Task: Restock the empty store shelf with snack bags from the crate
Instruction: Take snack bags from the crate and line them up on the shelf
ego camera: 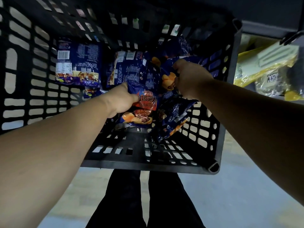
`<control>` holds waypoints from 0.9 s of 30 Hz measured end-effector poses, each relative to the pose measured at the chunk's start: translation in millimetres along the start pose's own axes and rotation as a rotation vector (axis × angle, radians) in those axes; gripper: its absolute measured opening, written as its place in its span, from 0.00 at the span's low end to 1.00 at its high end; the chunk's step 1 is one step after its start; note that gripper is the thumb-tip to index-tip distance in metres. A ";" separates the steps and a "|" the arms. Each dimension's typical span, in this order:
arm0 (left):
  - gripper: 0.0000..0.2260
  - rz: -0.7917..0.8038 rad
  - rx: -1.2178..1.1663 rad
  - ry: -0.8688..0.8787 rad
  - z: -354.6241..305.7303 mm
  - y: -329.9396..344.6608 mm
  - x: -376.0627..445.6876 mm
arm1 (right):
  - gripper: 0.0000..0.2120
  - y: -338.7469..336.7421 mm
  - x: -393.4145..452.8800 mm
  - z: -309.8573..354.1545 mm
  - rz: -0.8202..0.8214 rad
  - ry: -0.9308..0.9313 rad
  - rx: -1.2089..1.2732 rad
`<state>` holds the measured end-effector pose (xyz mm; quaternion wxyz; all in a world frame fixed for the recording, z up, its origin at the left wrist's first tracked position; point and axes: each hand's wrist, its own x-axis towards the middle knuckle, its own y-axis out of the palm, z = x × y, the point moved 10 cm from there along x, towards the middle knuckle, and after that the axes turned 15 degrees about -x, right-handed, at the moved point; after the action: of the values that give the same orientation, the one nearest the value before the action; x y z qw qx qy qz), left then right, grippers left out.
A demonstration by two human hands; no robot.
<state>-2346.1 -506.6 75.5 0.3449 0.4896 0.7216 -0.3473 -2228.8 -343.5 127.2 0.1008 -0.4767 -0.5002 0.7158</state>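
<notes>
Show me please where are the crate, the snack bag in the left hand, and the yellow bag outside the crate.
crate (229, 89): head view, on its right wall.
snack bag (144, 102): head view, on its red printed front.
yellow bag (246, 76): head view, on its crumpled left part.

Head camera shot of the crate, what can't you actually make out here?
- Store shelf: out of the head view.
- Left hand fingers: hidden under the snack bag it holds.
- Right hand grip: fingers curl away from the camera.
- Bag count in the crate: bags overlap, dim.
</notes>
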 end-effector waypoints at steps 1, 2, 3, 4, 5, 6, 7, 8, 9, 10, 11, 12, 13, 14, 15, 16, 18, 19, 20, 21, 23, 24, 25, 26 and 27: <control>0.12 0.005 -0.005 -0.004 -0.4 -0.4 0.2 | 0.22 1.1 1.2 0.2 0.010 -0.005 -0.005; 0.12 0.008 -0.011 -0.009 0.0 -0.6 0.9 | 0.22 1.1 2.5 0.6 0.009 -0.007 -0.008; 0.11 0.013 -0.020 -0.009 -0.9 -0.5 0.9 | 0.23 -0.7 4.4 0.3 -0.012 -0.003 -0.011; 0.11 0.015 -0.032 -0.006 -1.8 -0.4 0.9 | 0.24 -3.7 5.3 -0.3 -0.038 0.009 -0.020; 0.11 0.009 -0.046 0.002 -3.5 -0.8 0.5 | 0.25 -6.8 5.8 -1.1 -0.069 0.025 -0.040; 0.11 -0.004 -0.059 0.010 -4.9 -2.8 1.0 | 0.27 -10.5 5.2 -0.4 -0.098 0.033 -0.079; 0.12 -0.022 -0.068 0.020 -6.8 -5.6 0.9 | 0.29 -12.6 5.0 1.9 -0.118 0.025 -0.137; 0.12 -0.044 -0.073 0.029 -8.4 -9.4 1.1 | 0.31 -12.4 5.0 5.1 -0.114 0.007 -0.215; 0.13 -0.063 -0.076 0.037 -10.1 -13.5 0.7 | 0.34 -9.1 5.3 9.0 -0.097 -0.018 -0.305; 0.14 -0.080 -0.079 0.042 -11.4 -17.6 0.4 | 0.36 -4.6 5.6 12.4 -0.072 -0.036 -0.388; 0.15 -0.094 -0.092 0.044 -12.1 -22.0 0.2 | 0.37 -0.4 6.9 14.9 -0.060 -0.044 -0.442; 0.16 -0.099 -0.112 0.041 -11.8 -25.3 0.5 | 0.37 1.5 7.9 16.8 -0.056 -0.045 -0.469; 0.18 -0.106 -0.130 0.042 -12.3 -28.9 0.4 | 0.36 0.6 10.2 17.0 -0.070 -0.036 -0.483; 0.18 -0.113 -0.145 0.044 -12.9 -32.3 0.4 | 0.34 -3.4 11.9 17.4 -0.087 -0.024 -0.492; 0.18 -0.120 -0.160 0.048 -14.3 -35.4 -0.7 | 0.31 -7.0 13.0 19.6 -0.103 -0.021 -0.489; 0.17 -0.128 -0.182 0.054 -15.3 -38.9 -1.0 | 0.29 -9.8 14.4 22.2 -0.104 -0.025 -0.484; 0.16 -0.155 -0.229 0.070 -17.8 -46.2 -2.3 | 0.24 -16.8 19.8 19.8 -0.089 -0.014 -0.477; 0.16 -0.174 -0.249 0.072 -18.5 -50.0 -4.1 | 0.21 -23.6 22.4 17.4 -0.084 -0.012 -0.450; 0.15 -0.193 -0.270 0.065 -17.8 -54.2 -5.6 | 0.18 -31.4 25.3 13.7 -0.077 -0.008 -0.391; 0.15 -0.209 -0.298 0.055 -17.2 -58.0 -7.8 | 0.16 -38.8 25.8 11.3 -0.067 -0.007 -0.324; 0.14 -0.224 -0.355 0.044 -14.9 -64.9 -10.2 | 0.14 -36.6 23.8 11.4 -0.009 -0.034 -0.253; 0.14 -0.227 -0.367 0.045 -14.6 -67.3 -11.5 | 0.15 -35.3 24.9 10.1 0.052 -0.039 -0.209; 0.14 -0.230 -0.372 0.046 -15.1 -69.0 -13.6 | 0.15 -43.3 24.6 10.9 0.091 -0.039 -0.147; 0.13 -0.233 -0.377 0.047 -15.3 -70.1 -15.1 | 0.16 -49.5 21.1 13.4 0.119 -0.033 -0.104; 0.12 -0.236 -0.387 0.050 -16.1 -70.4 -16.1 | 0.17 -62.5 21.9 14.2 0.129 -0.035 -0.056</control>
<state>-2410.7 -520.3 108.8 0.3714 0.3350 0.8353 -0.2281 -2272.3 -308.8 165.8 0.0325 -0.4979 -0.4901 0.7147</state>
